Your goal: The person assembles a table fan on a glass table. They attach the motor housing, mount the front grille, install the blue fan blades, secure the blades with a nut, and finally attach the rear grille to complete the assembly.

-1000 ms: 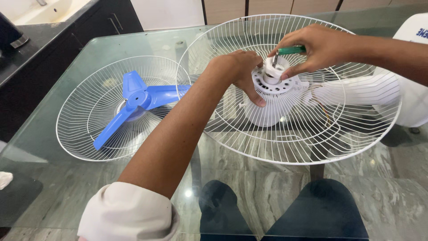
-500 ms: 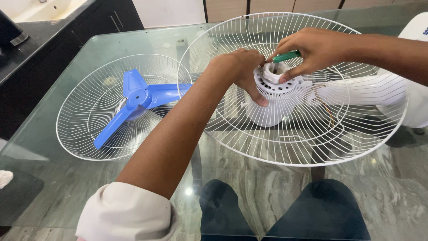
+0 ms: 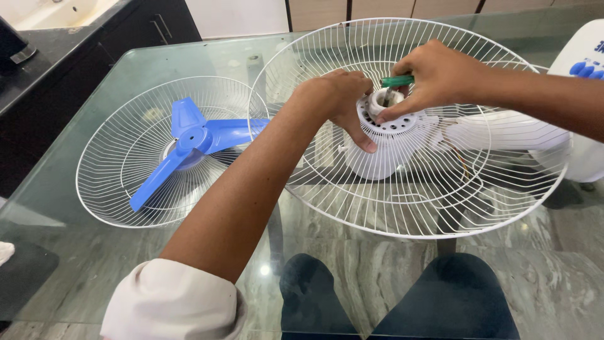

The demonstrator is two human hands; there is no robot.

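A white fan motor housing sits in the middle of a white wire rear grille on a glass table. My left hand grips the housing's left side, thumb down its front. My right hand holds a green-handled screwdriver with its tip down at the white ring on top of the motor. To the left a blue three-blade fan blade lies inside the other white wire grille.
The glass table shows a marble-patterned floor and my dark-trousered knees beneath. A black counter stands at the far left. The fan's white stand neck runs right from the motor.
My right hand has tilted the screwdriver and shifted slightly lower onto the motor's ring. The left hand keeps its grip on the housing.
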